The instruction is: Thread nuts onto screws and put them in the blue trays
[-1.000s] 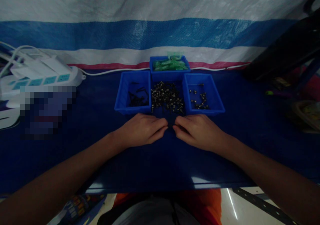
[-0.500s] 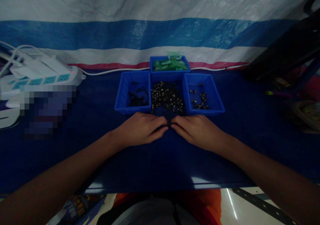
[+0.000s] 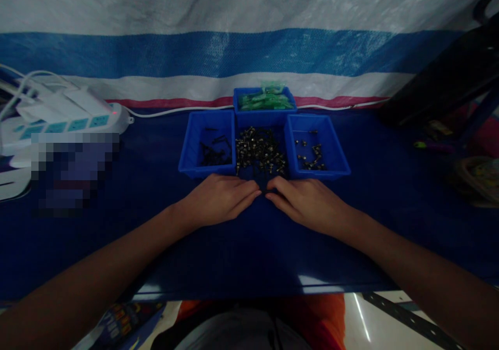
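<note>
My left hand (image 3: 220, 199) and my right hand (image 3: 306, 202) meet fingertip to fingertip just in front of a loose pile of small metal and black fasteners (image 3: 259, 150). Both are closed in a pinch. A small dark piece (image 3: 266, 191) shows at the right fingertips, in the narrow gap between the hands; its kind is too small and dim to tell. What the left fingertips pinch is hidden. Left of the pile stands a blue bin (image 3: 187, 147) with dark, thin screw-like pieces. On the right, another blue bin (image 3: 337, 152) holds several shiny metal fasteners.
Behind the pile, a third blue bin (image 3: 265, 115) contains green plastic packets (image 3: 267, 99). A white power strip (image 3: 117, 119) with cables lies at the left. A plastic tub (image 3: 477, 184) sits at the far right of the blue table (image 3: 249, 261). A striped sheet (image 3: 249, 54) hangs behind.
My left thumb and fingers have drawn closer together, and less of the dark piece shows between the hands. The right hand has barely shifted; the bins stay put.
</note>
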A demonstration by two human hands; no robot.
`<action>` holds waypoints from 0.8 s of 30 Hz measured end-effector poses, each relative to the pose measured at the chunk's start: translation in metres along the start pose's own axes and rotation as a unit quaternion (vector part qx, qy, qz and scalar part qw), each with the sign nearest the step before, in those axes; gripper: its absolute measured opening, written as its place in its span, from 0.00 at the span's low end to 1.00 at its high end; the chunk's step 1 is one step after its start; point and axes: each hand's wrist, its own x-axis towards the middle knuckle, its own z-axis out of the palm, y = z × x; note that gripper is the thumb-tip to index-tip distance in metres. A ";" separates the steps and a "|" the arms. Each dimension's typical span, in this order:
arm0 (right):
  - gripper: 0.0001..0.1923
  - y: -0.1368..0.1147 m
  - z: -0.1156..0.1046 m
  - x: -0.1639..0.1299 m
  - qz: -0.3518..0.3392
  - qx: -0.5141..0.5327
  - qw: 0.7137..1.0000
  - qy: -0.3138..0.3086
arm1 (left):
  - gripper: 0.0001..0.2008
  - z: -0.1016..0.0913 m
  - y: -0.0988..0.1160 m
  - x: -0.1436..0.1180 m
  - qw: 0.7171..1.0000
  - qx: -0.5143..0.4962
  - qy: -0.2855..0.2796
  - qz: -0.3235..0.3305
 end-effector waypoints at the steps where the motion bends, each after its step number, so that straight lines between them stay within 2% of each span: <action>1: 0.11 0.000 0.000 0.000 -0.003 -0.006 1.000 -0.003 | 0.14 0.000 0.000 0.000 1.000 -0.002 -0.002 -0.001; 8: 0.13 0.000 0.000 0.001 -0.009 -0.008 1.000 0.000 | 0.14 0.000 -0.001 0.000 1.000 -0.014 -0.024 0.003; 17: 0.14 -0.004 -0.006 0.000 -0.022 0.036 0.999 -0.013 | 0.15 0.001 -0.001 -0.001 1.000 -0.006 -0.015 0.017; 24: 0.15 -0.005 -0.007 -0.002 -0.052 0.038 0.998 0.000 | 0.15 0.000 -0.001 -0.001 0.999 -0.005 -0.033 0.026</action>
